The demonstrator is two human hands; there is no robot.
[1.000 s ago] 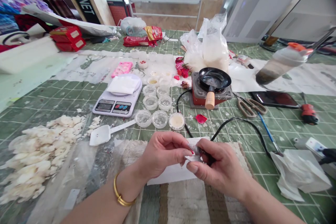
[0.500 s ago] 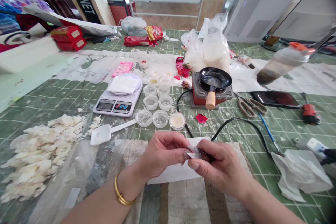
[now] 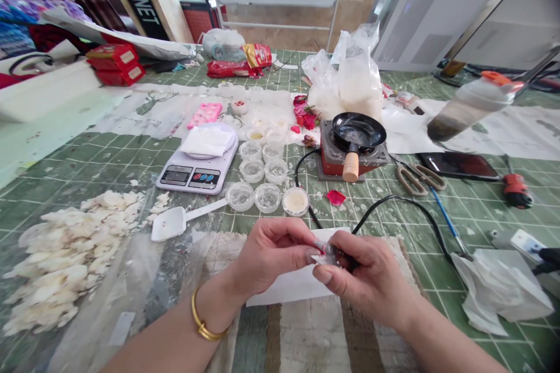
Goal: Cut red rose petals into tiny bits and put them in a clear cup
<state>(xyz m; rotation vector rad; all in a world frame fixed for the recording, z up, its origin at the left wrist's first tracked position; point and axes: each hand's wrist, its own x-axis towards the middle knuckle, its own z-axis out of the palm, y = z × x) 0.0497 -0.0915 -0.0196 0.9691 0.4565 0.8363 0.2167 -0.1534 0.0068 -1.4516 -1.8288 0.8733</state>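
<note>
Over a white sheet of paper [image 3: 289, 291], my hands meet close together. My right hand [image 3: 365, 271] is closed round what looks like a pair of small snips [image 3: 324, 257], with silvery blades pointing left and a dark grip mostly hidden by the fingers. Pinched in my left hand [image 3: 277, 253] is a tiny red piece, perhaps of petal [image 3: 321, 249], right at the blades. Fingers cover most of it. Just beyond lie a red petal [image 3: 336, 197] and a small clear cup with cream-coloured contents [image 3: 296, 202].
Several clear cups [image 3: 267, 198] stand near a kitchen scale [image 3: 196, 166] and white scoop [image 3: 170, 224]. White flakes [image 3: 72, 256] are heaped at left. A small black pan [image 3: 359, 131] sits on a burner [image 3: 328, 160]; its cord [image 3: 394, 197] curves right past scissors [image 3: 411, 178] and a brush [image 3: 448, 218].
The blades and the red piece between my fingers have shifted slightly, and more red shows now. Both hands stay in nearly the same place.
</note>
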